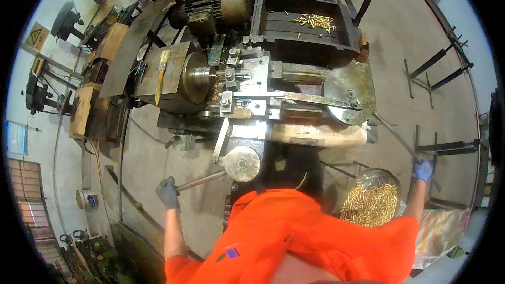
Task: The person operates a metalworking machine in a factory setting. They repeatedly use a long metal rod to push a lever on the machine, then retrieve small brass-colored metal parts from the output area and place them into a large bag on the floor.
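Head view: left hand has fingers wrapped on the left lever, right hand has fingers wrapped on the right lever, both on the near side of the lathe; looks mid-run. Big heap of brass-coloured pieces in the basin, smaller scatter in the tray behind; can't tell which lot is finished or how many remain. Lathe bed grimy, brush on the headstock, concrete floor, black stands right, white wall left.

A machine workshop, shown by the lathe and grimy motor
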`<state>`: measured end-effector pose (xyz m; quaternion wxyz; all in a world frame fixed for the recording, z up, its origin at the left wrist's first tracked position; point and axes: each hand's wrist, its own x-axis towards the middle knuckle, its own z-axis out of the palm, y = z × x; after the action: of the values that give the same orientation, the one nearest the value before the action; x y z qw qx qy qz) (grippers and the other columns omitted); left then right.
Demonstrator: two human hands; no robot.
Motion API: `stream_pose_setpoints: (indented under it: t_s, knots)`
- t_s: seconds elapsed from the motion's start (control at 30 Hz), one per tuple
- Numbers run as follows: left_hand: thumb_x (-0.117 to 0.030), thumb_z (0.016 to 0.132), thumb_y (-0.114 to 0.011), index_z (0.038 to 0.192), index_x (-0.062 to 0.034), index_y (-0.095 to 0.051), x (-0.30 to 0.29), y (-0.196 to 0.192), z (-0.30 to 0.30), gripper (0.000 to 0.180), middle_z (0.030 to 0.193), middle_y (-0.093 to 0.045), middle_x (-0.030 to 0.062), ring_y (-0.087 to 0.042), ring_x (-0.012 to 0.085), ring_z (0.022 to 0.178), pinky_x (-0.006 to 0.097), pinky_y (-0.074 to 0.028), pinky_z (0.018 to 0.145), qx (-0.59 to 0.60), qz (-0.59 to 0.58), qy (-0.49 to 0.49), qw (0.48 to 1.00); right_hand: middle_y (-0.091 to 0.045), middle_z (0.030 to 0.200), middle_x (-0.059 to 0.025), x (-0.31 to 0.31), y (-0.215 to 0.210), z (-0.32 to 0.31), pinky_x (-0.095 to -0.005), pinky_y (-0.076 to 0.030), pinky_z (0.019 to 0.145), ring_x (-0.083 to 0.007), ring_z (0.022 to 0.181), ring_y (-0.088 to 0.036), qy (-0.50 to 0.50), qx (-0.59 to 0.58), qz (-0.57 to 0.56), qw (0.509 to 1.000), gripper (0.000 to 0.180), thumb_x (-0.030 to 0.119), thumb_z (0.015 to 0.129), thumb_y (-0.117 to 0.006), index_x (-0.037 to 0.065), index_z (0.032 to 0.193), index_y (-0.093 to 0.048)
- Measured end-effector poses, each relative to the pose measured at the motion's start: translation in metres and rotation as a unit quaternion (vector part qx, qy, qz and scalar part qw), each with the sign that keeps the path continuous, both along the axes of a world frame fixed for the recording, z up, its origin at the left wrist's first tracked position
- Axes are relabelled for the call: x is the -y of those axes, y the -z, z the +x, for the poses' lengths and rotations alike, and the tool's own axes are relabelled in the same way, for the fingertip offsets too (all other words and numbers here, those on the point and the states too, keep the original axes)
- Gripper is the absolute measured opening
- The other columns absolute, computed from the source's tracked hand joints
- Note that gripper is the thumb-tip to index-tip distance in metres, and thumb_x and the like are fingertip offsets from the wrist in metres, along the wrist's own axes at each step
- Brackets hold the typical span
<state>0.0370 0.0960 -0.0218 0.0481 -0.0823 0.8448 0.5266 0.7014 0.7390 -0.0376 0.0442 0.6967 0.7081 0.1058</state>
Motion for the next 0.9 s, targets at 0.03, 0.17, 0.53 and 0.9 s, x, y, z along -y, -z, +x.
stream_pose_setpoints:
  t_s: [0.03,0.17,0.53,0.9]
  knots:
    - [-0.01,0.079,-0.063,0.074,-0.0021,-0.062,-0.001,-0.001,-0.001,0.009,0.052,-0.052,0.0062,-0.047,0.0151,0.037,0.028,-0.037,0.032,-0.006,-0.005,-0.005,1.0,-0.064,0.082,-0.0191,0.012,-0.007,-0.013,-0.0444,-0.048,0.072,-0.037,0.079,-0.062,0.008,-0.006,-0.002,1.0,0.03,0.036,0.072,-0.061,0.007,0.08,-0.066]
    - [-0.01,0.079,-0.062,0.075,-0.0007,-0.062,-0.005,-0.001,-0.002,0.01,0.053,-0.053,0.0066,-0.047,0.0153,0.038,0.028,-0.038,0.032,0.007,-0.032,-0.001,0.999,-0.065,0.083,-0.0186,0.007,0.004,0.015,-0.0438,-0.048,0.075,-0.0365,0.081,-0.062,-0.004,0.01,-0.003,1.0,0.032,0.035,0.071,-0.062,0.006,0.083,-0.067]
    - [-0.008,0.08,-0.06,0.067,-0.0017,-0.059,-0.02,-0.014,0.005,0.014,0.051,-0.049,0.0035,-0.044,0.0117,0.039,0.027,-0.035,0.034,0.015,-0.028,-0.026,0.999,-0.065,0.087,-0.0183,0.013,0.013,0.024,-0.0427,-0.049,0.075,-0.0345,0.084,-0.062,0.053,0.015,-0.013,0.998,0.031,0.037,0.069,-0.064,0.007,0.08,-0.065]
    - [-0.012,0.077,-0.063,0.076,-0.0004,-0.064,0.015,0.0,-0.02,0.011,0.056,-0.056,0.0068,-0.053,0.0153,0.044,0.03,-0.045,0.04,0.027,-0.11,0.169,0.979,-0.064,0.085,-0.0205,0.021,0.009,0.011,-0.0448,-0.049,0.073,-0.0375,0.081,-0.062,0.04,-0.02,-0.003,0.999,0.034,0.036,0.068,-0.064,0.005,0.081,-0.065]
